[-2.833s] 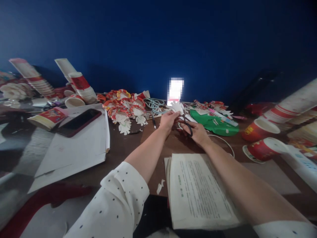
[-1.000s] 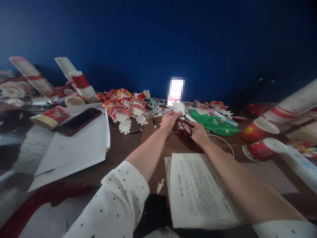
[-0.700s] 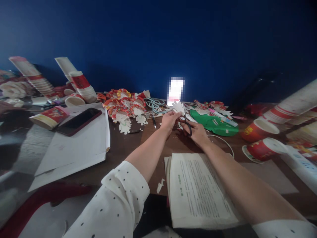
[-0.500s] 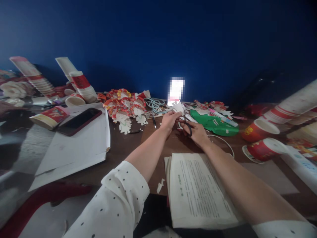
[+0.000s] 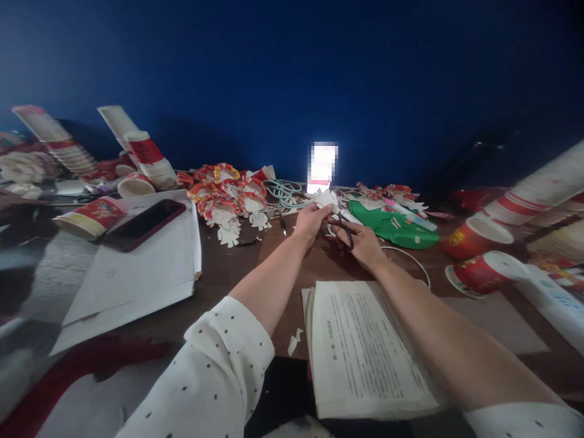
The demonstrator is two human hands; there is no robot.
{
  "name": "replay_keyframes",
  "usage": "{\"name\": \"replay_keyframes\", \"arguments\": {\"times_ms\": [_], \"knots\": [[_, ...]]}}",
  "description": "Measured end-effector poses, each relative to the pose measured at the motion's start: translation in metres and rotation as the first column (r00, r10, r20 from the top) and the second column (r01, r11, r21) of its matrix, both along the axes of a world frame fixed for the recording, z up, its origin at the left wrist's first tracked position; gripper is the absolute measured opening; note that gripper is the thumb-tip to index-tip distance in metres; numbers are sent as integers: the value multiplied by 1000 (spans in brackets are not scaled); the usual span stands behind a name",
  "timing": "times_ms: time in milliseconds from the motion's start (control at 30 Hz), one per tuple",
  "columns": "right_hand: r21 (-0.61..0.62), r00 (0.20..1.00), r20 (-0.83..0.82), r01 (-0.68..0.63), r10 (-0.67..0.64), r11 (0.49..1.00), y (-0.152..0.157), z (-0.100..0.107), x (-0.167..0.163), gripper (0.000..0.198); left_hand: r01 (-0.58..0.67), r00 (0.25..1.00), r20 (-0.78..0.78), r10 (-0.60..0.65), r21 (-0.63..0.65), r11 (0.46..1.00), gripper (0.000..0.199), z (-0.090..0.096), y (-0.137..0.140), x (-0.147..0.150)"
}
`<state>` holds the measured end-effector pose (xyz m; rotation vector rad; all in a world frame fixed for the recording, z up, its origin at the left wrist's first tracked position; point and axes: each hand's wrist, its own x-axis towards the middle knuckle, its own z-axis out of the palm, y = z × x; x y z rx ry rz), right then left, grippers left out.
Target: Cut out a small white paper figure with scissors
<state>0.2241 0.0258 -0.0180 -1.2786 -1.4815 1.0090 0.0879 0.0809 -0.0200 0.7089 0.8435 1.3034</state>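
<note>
Between finger and thumb, my left hand [image 5: 311,221] pinches a white paper cutout [image 5: 325,198] with a notched edge. My right hand [image 5: 358,242] grips dark-handled scissors [image 5: 347,234], whose blades point up at the paper. Whether the blades touch the paper I cannot tell. Small white scraps lie beneath my hands. Left of them are a black pen [image 5: 283,220] and similar white cutouts [image 5: 228,227], lying against a heap of red-and-white cut paper pieces [image 5: 223,188].
An open book [image 5: 365,353] lies in front of my forearms. At left, a phone [image 5: 146,224] and a tipped paper cup rest on white board [image 5: 137,280]. Stacked paper cups [image 5: 152,164] stand at both sides. A green sheet [image 5: 392,225], cables and a bright screen [image 5: 323,163] are behind.
The view has shifted very slightly. My left hand and the paper have tilted a little; both hands keep their hold on the paper and the scissors.
</note>
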Motion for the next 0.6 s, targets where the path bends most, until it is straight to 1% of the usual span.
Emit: {"name": "replay_keyframes", "arguments": {"times_ms": [200, 333, 400, 600], "knots": [[30, 1000, 14, 18, -19, 999, -1, 4, -3, 58, -34, 999, -16, 34, 21, 999, 28, 2, 0, 1], [8, 999, -34, 32, -32, 999, -3, 6, -6, 57, -44, 999, -16, 44, 20, 999, 24, 3, -2, 3], [5, 999, -29, 40, -39, 999, -4, 7, -7, 57, -42, 999, -7, 42, 14, 999, 23, 4, -3, 3], [19, 998, -29, 50, -50, 999, -6, 10, -8, 55, -26, 999, 37, 26, -21, 999, 29, 8, -6, 4]]}}
